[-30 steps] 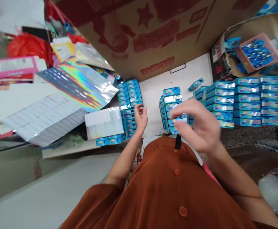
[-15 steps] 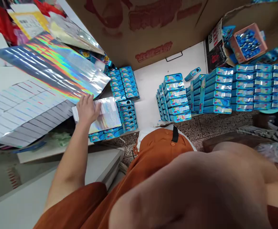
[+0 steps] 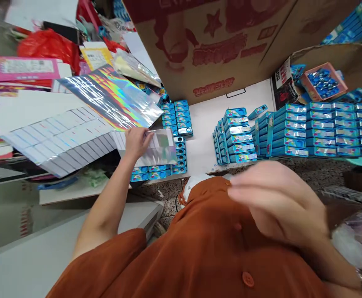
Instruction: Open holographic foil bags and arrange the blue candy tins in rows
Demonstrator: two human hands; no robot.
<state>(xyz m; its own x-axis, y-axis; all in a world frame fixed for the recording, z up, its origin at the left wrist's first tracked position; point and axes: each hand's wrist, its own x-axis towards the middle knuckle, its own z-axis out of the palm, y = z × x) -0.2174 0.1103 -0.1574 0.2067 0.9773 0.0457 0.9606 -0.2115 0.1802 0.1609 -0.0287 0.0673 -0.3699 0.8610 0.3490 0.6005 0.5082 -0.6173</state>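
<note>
My left hand (image 3: 136, 142) grips the edge of a shiny silvery sheet (image 3: 160, 150), its thumb on top. The sheet lies over blue boxes (image 3: 159, 171) at the table's front edge. Just left of this hand is a stack of white packs (image 3: 72, 134), with a rainbow-reflecting foil sheet (image 3: 112, 97) behind. My right hand (image 3: 280, 198) is raised in front of my body, blurred, fingers bent and close together; whether something small is in it does not show. Beyond it stand rows of blue boxes (image 3: 238, 136).
A large cardboard box (image 3: 215, 54) stands at the back. To the right, an open carton (image 3: 355, 62) holds a pink tray (image 3: 311, 82) of small blue items. One blue box (image 3: 257, 111) lies apart on the white table (image 3: 199, 124). Red bags (image 3: 49, 47) are at the back left.
The view has shifted, showing more at the back left. My right hand has come up into view where a blurred arm was. The silvery sheet's near edge is differently tilted under my left hand.
</note>
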